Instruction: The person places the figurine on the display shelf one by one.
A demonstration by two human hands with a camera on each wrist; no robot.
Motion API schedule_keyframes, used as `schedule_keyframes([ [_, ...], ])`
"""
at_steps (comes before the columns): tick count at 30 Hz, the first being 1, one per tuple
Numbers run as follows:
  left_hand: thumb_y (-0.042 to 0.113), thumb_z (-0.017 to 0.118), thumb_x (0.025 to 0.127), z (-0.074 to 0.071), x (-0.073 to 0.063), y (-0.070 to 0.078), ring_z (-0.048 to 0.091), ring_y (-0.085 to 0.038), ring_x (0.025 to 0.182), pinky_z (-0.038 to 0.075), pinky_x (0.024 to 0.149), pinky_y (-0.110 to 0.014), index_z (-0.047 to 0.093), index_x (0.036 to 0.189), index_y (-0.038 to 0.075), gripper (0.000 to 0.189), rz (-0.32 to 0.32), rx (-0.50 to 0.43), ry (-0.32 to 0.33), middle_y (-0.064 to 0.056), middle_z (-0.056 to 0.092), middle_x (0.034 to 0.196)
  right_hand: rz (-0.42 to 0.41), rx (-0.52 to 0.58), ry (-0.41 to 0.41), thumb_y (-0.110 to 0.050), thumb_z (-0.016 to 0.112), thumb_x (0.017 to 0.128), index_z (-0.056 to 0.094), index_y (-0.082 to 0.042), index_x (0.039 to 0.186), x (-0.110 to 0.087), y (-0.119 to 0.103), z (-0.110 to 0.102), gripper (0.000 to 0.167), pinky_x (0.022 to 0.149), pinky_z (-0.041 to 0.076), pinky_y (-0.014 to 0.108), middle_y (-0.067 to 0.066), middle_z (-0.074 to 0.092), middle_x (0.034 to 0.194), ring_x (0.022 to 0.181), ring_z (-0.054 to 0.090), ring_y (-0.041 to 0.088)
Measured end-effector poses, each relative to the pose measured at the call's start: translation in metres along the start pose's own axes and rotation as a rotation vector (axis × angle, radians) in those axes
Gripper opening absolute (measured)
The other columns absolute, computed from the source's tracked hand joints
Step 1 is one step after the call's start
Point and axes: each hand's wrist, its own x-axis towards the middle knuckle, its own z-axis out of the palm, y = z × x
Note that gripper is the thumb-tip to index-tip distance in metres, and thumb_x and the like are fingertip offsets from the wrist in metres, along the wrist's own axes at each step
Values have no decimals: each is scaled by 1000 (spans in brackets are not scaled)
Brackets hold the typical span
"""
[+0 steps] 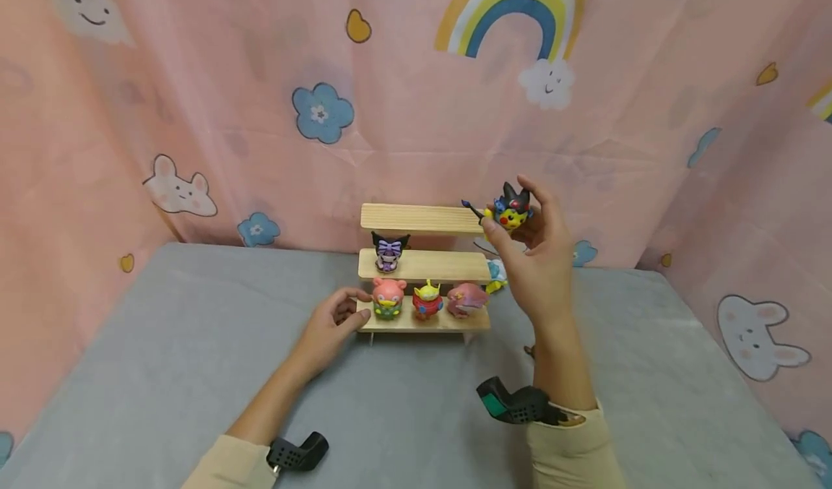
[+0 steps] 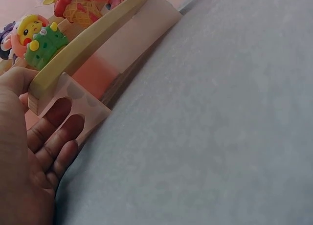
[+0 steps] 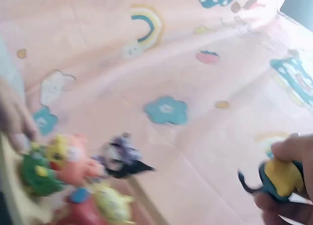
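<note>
A small yellow figurine (image 1: 510,216) with a dark pointed hat and a thin dark tail is pinched between the thumb and fingers of my right hand (image 1: 542,258), above the right end of a three-tier wooden display stand (image 1: 422,218). My left hand (image 1: 331,326) grips the left end of the bottom shelf (image 2: 83,51). Beside its fingers sits a pink-hooded figurine (image 1: 388,297) with a green body. Next to that stand a red-and-green alien figurine (image 1: 427,301) and a pink figurine (image 1: 466,300). A purple-and-black figurine (image 1: 388,252) sits on the middle shelf's left.
A white, blue and yellow figurine (image 1: 496,276) is partly hidden behind the stand's right side. A small brown thing (image 1: 529,350) shows beside my right wrist. Grey cloth (image 1: 260,287) covers the table, and a pink patterned curtain (image 1: 403,149) hangs behind it.
</note>
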Motion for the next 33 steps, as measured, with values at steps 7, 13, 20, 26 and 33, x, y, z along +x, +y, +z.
schedule_keyframes([
  [7,15,62,99,5,1,1,52,-10,76,43,71,-24,62,122,7,25,7,-10,-22,-6,60,87,-11,-54,-10,-6,75,89,53,-16,145,-10,4,17,61,79,50,15,16,69,105,83,63,2],
  [13,13,63,98,3,0,-2,52,-9,73,43,69,-24,62,121,6,24,14,-9,-20,-5,60,86,74,-101,-85,-14,76,90,51,-20,145,-13,6,20,60,80,52,14,14,70,107,86,67,9],
  [20,15,63,99,0,0,-2,52,-10,75,43,70,-24,63,121,7,24,8,6,-20,-6,59,87,94,-155,-182,-22,79,89,51,-23,143,-12,13,24,61,80,55,17,11,72,105,88,71,19],
  [26,16,63,98,-3,0,0,53,-11,77,43,71,-24,62,121,7,24,8,17,-15,-8,61,89,108,-221,-253,-22,80,88,51,-19,143,-12,19,31,62,81,60,39,13,73,104,89,74,25],
  [33,14,63,98,-5,-1,0,53,-10,75,43,70,-24,63,120,6,23,15,13,-13,-6,60,87,132,-248,-287,-22,81,87,50,-16,141,-14,23,42,63,82,60,43,15,74,107,90,75,28],
])
